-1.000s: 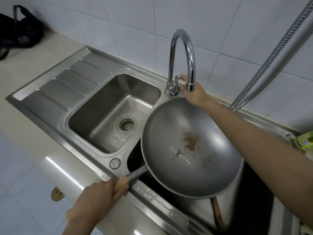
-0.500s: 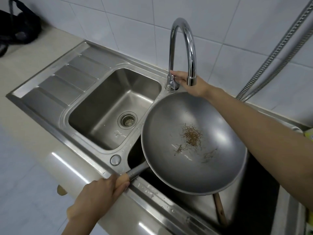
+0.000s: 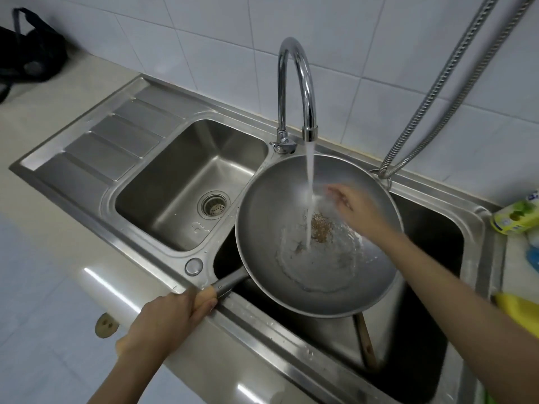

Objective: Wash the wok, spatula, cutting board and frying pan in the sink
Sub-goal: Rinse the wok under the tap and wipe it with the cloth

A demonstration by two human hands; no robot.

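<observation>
Rinsing the wok (image 3: pixel 318 237), held over the right basin of the sink (image 3: pixel 437 228) near the worktop's front edge. Left hand (image 3: pixel 172 322) wrapped tight round the wok handle (image 3: pixel 230 282), just above the sink's front rim. Right hand (image 3: pixel 354 204) inside the bowl beside the stream, fingers loosely spread and blurred, holding nothing. Tap (image 3: pixel 294 91) running, water (image 3: pixel 308 196) falling near the middle of the wok.

To do it well, judging from this: keep the handle grip firm and the wok roughly level so the pool stays over the residue (image 3: pixel 320 228); bring the fingertips onto the brown flecks and rub in circles under the stream; then tilt toward the basin to tip out the dirty water. Watch for splashing over the front rim.

Contents: wok holding a shallow pool of water with brown food bits at the bottom. Right basin, under the wok, holding a wooden handle (image 3: pixel 366 342), probably the spatula's; the rest hidden in shadow. Left basin (image 3: pixel 175 199) bare but for its drain strainer (image 3: pixel 213 205) and a few drops. Cutting board and frying pan not made out.
</observation>
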